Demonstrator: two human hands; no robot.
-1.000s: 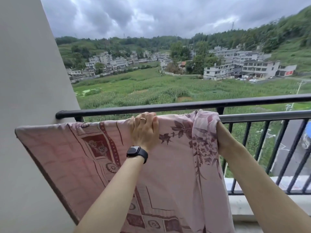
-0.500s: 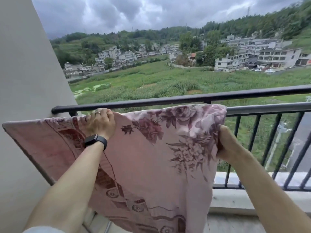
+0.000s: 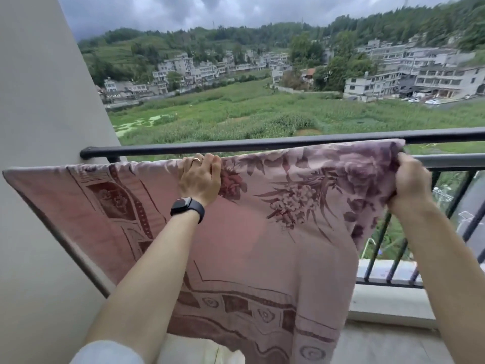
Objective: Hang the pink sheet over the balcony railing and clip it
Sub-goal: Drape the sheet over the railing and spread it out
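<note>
While the bunched right end of a second ago is being drawn out sideways, the pink sheet (image 3: 275, 245) is spreading much wider along the railing (image 3: 236, 147), and the gap between the two hands is growing. I judge that the hanging is nearly done and the smoothing is under way. No clip is showing, so clipping is not yet done.

The left hand (image 3: 200, 179), with a watch (image 3: 186, 207) on its wrist, is gripping the top fold, its fingers (image 3: 207, 160) curling over the edge. The right hand (image 3: 412, 185) is pinching the gathered right end, its fingers closing tightly on cloth.

The sheet's long axis is running left to right along the rail, from the wall (image 3: 39, 101) to the right hand. Its fold is lying just under the black top bar, its patterned face is pointing toward the person, and its free edge is hanging down toward the floor.
</note>
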